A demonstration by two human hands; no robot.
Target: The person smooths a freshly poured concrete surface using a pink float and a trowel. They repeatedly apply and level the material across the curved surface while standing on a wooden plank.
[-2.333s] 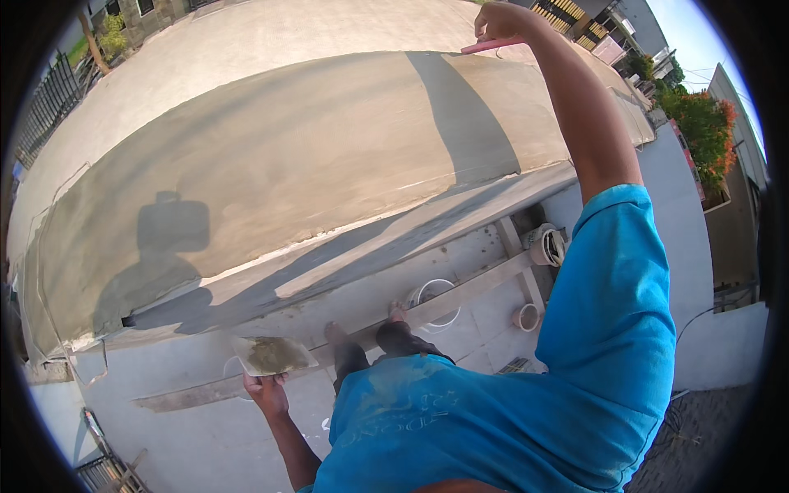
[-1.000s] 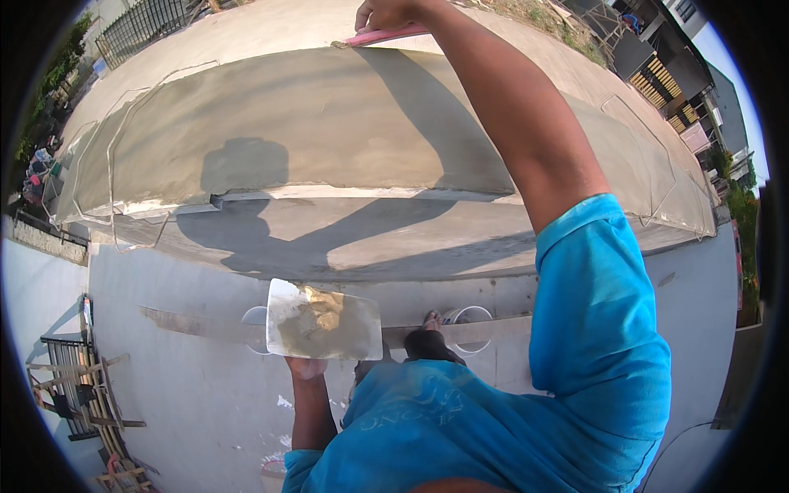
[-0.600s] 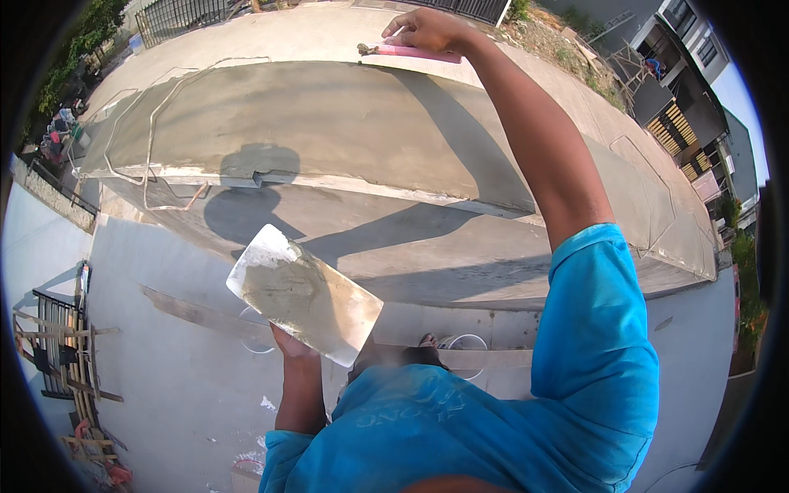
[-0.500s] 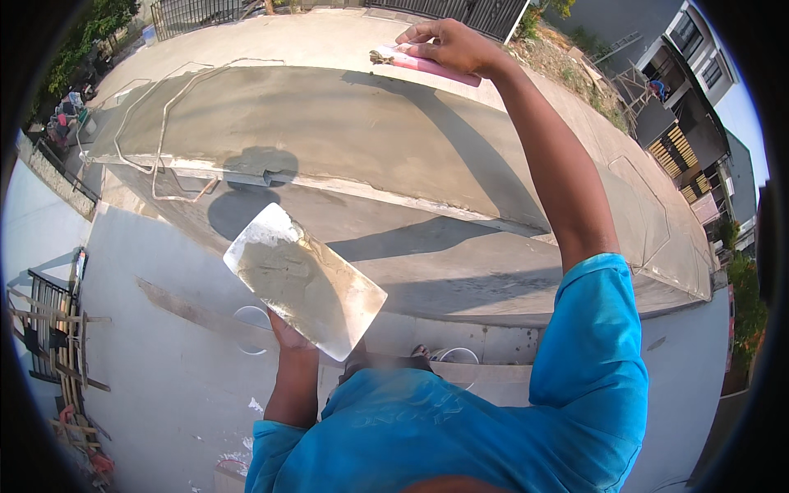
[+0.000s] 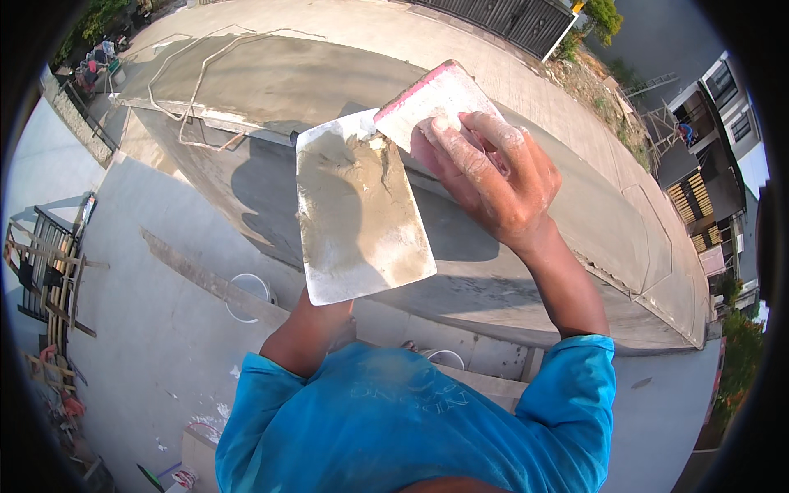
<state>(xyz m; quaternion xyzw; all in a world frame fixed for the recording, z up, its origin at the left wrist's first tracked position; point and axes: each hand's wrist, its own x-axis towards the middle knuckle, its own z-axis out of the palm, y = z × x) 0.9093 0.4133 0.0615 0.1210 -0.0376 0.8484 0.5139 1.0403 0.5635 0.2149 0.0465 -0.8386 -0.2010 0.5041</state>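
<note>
My left hand [image 5: 326, 302], mostly hidden beneath, holds up a white rectangular board [image 5: 386, 255]. Grey-brown wet mortar [image 5: 341, 189] is spread over it, thicker and lumpy near its top. My right hand [image 5: 501, 177], dusted pale, has its fingers closed on a pink-and-white hand float [image 5: 431, 103]. The float is at the board's upper right corner, touching or just over it. Beyond both hands runs a smooth cement-coated ledge [image 5: 279, 70] with a vertical face below it. Looped pale lines of cord or wire [image 5: 205, 123] lie over its left part.
A long plank [image 5: 197, 271] runs below me, beside a white bucket [image 5: 251, 297]; another bucket [image 5: 444, 359] is partly hidden by my shirt. Metal bars and wooden poles [image 5: 45, 271] lie at the left. A dark gate [image 5: 493, 20] and scaffolding [image 5: 662, 144] stand in the distance.
My right hand has come down from the ledge's far edge with the float to the board. My left hand has raised and turned the board. The view has shifted.
</note>
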